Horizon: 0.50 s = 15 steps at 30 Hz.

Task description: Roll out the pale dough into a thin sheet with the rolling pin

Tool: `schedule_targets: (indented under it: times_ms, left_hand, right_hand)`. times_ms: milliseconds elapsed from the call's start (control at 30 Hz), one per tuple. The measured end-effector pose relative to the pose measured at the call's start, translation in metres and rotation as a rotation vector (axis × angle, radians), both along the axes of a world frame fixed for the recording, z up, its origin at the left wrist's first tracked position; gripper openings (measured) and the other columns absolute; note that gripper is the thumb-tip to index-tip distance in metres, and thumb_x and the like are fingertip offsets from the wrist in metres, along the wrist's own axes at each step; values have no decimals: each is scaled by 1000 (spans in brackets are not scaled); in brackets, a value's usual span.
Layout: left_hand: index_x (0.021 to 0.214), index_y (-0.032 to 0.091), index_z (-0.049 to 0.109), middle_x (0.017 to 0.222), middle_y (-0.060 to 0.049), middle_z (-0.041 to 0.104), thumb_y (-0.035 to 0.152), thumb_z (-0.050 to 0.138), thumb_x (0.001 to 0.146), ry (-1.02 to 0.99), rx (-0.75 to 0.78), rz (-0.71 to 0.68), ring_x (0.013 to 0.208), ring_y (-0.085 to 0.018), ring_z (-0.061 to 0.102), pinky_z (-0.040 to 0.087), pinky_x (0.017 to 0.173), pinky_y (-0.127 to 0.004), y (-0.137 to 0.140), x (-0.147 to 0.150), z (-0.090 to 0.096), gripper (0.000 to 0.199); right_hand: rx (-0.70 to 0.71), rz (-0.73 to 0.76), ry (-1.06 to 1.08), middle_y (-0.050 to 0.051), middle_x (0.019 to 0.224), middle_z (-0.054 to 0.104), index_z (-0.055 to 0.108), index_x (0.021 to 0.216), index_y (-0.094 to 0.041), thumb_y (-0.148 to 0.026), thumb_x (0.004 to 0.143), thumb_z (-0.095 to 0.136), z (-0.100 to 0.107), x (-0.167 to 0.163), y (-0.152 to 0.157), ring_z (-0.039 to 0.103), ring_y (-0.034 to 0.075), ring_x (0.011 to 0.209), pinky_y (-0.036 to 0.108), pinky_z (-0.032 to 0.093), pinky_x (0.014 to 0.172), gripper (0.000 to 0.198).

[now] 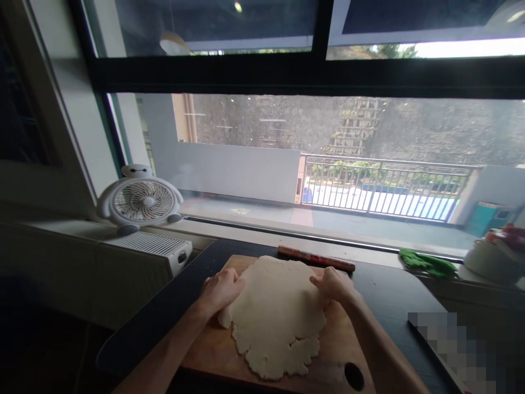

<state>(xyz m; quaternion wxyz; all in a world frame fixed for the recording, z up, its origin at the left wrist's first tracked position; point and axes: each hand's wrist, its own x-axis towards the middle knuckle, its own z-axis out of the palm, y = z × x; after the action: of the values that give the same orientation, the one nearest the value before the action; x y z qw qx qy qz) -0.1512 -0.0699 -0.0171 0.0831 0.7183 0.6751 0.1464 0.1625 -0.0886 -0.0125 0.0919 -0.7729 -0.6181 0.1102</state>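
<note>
A broad, flat sheet of pale dough (279, 306) with ragged, cracked edges lies over a wooden cutting board (213, 350). At its left edge my left hand (222, 287) is closed on the dough, thumb on top and the fingers tucked out of sight. On the opposite edge my right hand (334, 284) pinches the dough in the same way. Just beyond the far edge of the board rests a wooden rolling pin (315, 258), with neither hand touching it. The near edge of the dough is split on the right side.
The board lies on a dark table (394, 301). On the left, a white fan (143, 200) stands by the window above a white boxy unit (151, 249). A green cloth (426, 262) and a white pot (488, 260) sit on the right sill. A blurred patch (451, 350) covers the lower right.
</note>
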Motion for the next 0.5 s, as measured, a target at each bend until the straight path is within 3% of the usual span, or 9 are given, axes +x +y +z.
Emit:
schedule_targets:
  times_ms: [167,300,367,500]
  left_hand:
    - [71,18,57,74,-2,62,37,51,72,-356,-22,-140,72,-20,60,41,60,-26,2,10,1,19]
    - [84,17,56,76,-2,63,44,51,75,-851,-248,-271,67,-17,61,45,55,-25,-2,24,18,29]
    - [87,16,54,77,-1,62,45,52,76,-973,-278,-344,62,-15,59,45,53,-24,1,28,47,31]
    - [91,14,56,71,0,60,40,57,75,-854,-43,-476,58,-13,56,41,51,-21,9,32,136,31]
  right_hand:
    - [-46,31,188,3,98,62,60,93,-16,-40,86,55,-3,2,4,59,16,88,36,47,80,26]
    - [-36,55,427,4,103,59,56,106,-16,-37,87,54,-3,-4,3,59,15,87,35,50,75,29]
    - [-28,77,559,4,105,58,54,111,-16,-37,88,54,2,-13,7,59,15,85,34,51,73,31]
    - [25,162,819,5,98,61,55,108,-15,-39,87,54,23,-29,15,60,14,83,33,51,74,32]
